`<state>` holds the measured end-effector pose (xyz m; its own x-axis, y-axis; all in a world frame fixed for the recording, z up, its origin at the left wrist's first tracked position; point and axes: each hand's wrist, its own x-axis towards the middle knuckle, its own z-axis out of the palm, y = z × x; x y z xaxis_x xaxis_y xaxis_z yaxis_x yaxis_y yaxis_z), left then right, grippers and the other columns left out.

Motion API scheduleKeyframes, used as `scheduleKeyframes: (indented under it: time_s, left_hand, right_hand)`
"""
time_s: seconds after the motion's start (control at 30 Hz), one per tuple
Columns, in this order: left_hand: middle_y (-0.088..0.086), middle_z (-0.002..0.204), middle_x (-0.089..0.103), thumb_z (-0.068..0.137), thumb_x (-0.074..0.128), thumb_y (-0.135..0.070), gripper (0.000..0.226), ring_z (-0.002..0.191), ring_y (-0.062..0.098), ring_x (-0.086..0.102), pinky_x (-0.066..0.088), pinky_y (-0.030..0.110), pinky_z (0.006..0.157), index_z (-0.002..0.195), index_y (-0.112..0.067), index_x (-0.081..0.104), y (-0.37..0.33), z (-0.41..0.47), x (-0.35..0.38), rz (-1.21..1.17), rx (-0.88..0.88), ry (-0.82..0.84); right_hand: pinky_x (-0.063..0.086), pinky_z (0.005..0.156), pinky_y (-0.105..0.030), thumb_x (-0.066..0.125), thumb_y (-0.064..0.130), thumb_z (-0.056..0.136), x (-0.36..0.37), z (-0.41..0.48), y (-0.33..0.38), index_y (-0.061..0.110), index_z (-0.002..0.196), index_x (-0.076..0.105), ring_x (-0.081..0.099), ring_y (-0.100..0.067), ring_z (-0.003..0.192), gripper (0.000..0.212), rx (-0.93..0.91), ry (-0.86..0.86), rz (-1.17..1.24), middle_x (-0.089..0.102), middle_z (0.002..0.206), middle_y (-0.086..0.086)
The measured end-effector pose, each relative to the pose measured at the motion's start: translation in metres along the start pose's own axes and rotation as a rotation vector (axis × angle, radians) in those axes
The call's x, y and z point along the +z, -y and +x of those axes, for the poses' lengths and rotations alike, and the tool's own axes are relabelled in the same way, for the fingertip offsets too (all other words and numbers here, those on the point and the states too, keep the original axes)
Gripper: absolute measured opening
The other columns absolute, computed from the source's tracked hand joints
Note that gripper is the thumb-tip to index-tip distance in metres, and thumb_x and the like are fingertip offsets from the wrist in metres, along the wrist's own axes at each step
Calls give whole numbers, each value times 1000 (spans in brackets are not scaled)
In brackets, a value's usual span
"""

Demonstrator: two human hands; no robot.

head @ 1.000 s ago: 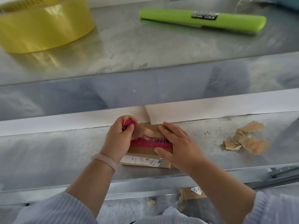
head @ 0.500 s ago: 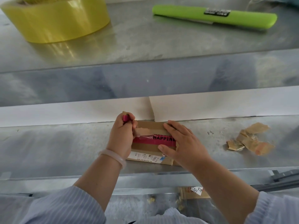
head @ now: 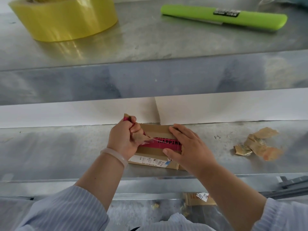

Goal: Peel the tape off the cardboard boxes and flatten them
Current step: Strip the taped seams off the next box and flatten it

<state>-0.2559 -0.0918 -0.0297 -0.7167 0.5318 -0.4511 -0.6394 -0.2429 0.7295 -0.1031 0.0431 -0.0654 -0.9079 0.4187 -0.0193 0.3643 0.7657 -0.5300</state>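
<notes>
Since 0.5 s ago your left hand (head: 124, 139) gripping red tape (head: 166, 144) peeled further; right hand (head: 188, 147) flat, pinning box (head: 150, 157), centre frame; half remains, flattening pending.

A big roll of yellow tape (head: 66, 19) sits far up and left of the fingers (head: 181, 132). A green box cutter (head: 225, 17) lies far up and right. A white paper strip (head: 233, 107) runs just behind them, on a metal table (head: 50, 147).

Soft, even daylight, bright and without hard shadows. The metal bench (head: 66, 147) gives hazy, smeared reflections, and the yellow tape roll (head: 66, 19) throws a golden sheen onto the metal before it. Wide-angle distortion bows the bench edges. The centre is sharp, with the lettering on the red tape (head: 168, 144) legible; the corners soften.
</notes>
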Motion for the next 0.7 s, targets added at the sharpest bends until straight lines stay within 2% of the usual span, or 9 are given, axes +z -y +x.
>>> scheduleKeyframes:
  time_s: [0.1,0.17,0.23,0.3,0.37,0.47,0.53,0.63,0.7]
  left_hand:
    - [-1,55,26,86,27,3,33,45,12,25,33,29,57,67,-14,48,0,-2,-2,64,10,18]
    - [1,56,33,88,32,2,31,46,14,32,39,44,75,69,-14,52,1,-5,-3,117,46,26]
    - [2,61,40,92,40,-2,25,52,18,43,46,53,85,76,-15,55,0,-11,-5,245,121,7]
    - [1,72,52,91,53,-14,8,68,25,59,53,47,82,91,-22,55,-6,-18,-7,718,272,-39]
    - [0,87,58,86,63,-27,25,83,19,61,53,30,74,107,-30,50,-9,-21,-11,1169,384,-60]
    - [-9,101,49,80,72,-38,50,90,4,53,46,14,74,121,-39,44,-9,-22,-9,1400,495,66]
    - [-15,105,43,80,73,-37,54,92,-5,49,41,7,78,127,-43,46,-4,-21,-6,1526,588,186]
    - [-15,110,47,82,70,-39,44,97,-1,48,41,18,89,125,-41,58,4,-18,4,1716,779,303]
    - [-14,106,56,84,69,-38,30,98,8,52,44,28,89,114,-38,68,11,-13,12,1830,898,345]
  right_hand:
    - [22,114,-26,50,67,84,-1,0,0,39,150,25,17,0,139,76,10,11,5,15,153,28]
    - [20,116,-28,47,68,84,-3,2,-1,38,150,23,15,-1,141,77,18,29,3,14,154,27]
    - [14,120,-31,40,73,81,-4,3,-3,38,151,22,12,-4,143,80,4,28,-25,15,155,24]
    - [2,120,-27,29,78,77,-3,2,-3,36,152,19,6,-4,144,86,-28,21,-68,13,158,20]
    - [-6,117,-24,18,83,74,0,0,-4,34,153,15,1,-4,145,93,-53,11,-82,9,159,16]
    - [-11,114,-23,4,90,67,3,-1,-5,31,154,9,-3,-7,146,105,-65,5,-100,3,161,13]
    - [-8,115,-24,7,92,65,5,-1,-7,30,154,7,-3,-8,147,108,-70,5,-115,2,161,12]
    - [-1,115,-22,23,91,64,4,-1,-8,32,154,6,-6,-3,145,109,-63,11,-72,-1,160,16]
    - [0,113,-19,32,84,66,1,-2,-8,32,154,5,-8,3,143,105,-59,30,-39,-4,159,19]
